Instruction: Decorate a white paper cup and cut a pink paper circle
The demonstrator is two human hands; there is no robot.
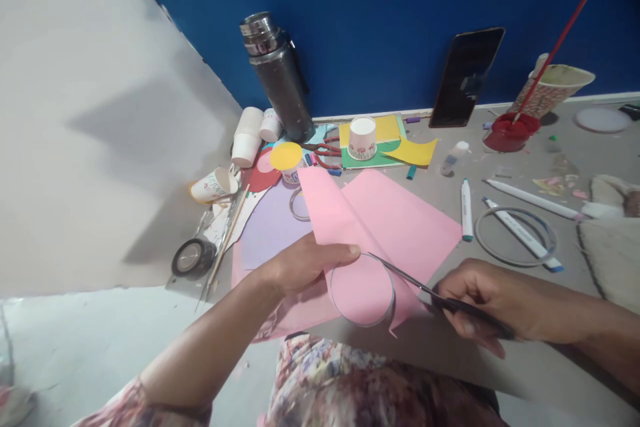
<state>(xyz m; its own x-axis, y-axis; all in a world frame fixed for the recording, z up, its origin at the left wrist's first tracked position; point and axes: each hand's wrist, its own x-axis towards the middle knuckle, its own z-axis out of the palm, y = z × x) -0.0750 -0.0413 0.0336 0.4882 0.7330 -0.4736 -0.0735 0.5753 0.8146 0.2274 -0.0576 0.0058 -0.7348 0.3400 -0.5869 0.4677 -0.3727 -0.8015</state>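
Observation:
My left hand [313, 261] pinches a sheet of pink paper [333, 210], thumb on top and fingers hidden beneath it. A circle [363, 290] outlined in grey is drawn on the part nearest me. In my right hand [480, 303] is a pair of scissors [407, 277] with dark handles, the blades lying at the circle's upper right edge. The paper is cut along the circle's right side, and a loose strip hangs there. Behind it lies another spread of pink paper [395, 213]; whether it is the same sheet I cannot tell.
A steel flask [280, 80], paper cups [363, 137] and a phone [467, 77] stand along the blue wall. Markers [467, 210] and a grey ring [515, 260] lie at right, near a cloth [607, 253]. Black tape [193, 257] and a wooden stick [227, 237] are at left.

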